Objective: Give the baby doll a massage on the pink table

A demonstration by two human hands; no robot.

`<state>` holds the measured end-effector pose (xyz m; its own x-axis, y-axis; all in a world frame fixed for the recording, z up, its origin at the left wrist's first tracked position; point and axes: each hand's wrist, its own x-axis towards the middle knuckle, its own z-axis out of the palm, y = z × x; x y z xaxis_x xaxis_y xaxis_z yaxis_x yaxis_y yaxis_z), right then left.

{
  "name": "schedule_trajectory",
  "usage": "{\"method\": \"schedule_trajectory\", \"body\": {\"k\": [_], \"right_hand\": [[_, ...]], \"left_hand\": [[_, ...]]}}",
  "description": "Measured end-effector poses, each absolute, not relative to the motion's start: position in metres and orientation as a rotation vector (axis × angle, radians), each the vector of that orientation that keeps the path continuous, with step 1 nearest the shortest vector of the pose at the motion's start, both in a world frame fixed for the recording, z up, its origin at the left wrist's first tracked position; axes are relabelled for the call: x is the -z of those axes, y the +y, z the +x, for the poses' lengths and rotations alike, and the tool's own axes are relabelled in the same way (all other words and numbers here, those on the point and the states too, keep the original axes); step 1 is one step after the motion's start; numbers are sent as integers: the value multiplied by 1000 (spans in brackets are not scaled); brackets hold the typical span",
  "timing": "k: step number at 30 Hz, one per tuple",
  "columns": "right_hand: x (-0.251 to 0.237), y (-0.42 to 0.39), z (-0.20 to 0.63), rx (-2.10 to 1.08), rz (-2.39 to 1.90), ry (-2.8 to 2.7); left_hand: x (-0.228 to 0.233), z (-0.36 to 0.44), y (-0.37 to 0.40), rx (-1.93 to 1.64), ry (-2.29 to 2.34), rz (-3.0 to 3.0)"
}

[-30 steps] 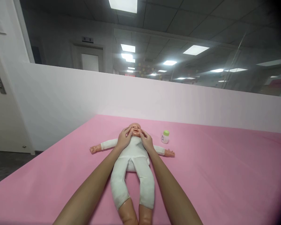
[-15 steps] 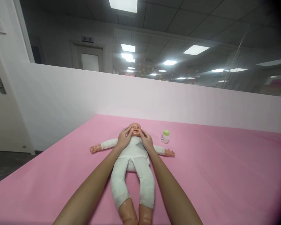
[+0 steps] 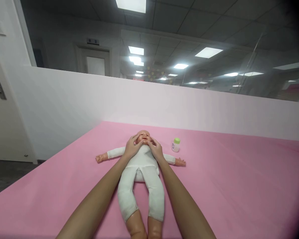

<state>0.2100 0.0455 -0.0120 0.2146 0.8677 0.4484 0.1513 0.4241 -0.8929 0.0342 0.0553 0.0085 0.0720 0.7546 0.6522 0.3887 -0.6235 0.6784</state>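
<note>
A baby doll [image 3: 142,172] in a white bodysuit lies on its back on the pink bed [image 3: 226,186], arms spread, head away from me. My left hand [image 3: 131,147] rests against the left side of the doll's face, fingers apart. My right hand [image 3: 155,148] touches the right side of the face, its thumb near the chin. Neither hand holds anything; both press lightly on the cheeks.
A small white bottle with a green cap [image 3: 175,145] stands on the bed just right of the doll's head. A low white partition [image 3: 164,106] with glass above runs along the far side. A door [image 3: 0,109] is at the left.
My thumbs have slid slightly inward and down over the doll's cheeks toward the chin. The doll and bottle have not moved.
</note>
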Motion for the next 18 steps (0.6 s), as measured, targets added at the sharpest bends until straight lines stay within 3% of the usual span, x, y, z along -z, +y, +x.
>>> {"method": "schedule_trajectory", "body": {"k": [18], "right_hand": [[11,43,209,-636,-1053,-1269]], "left_hand": [[-8,34,55,-1584,1142,2031]]}}
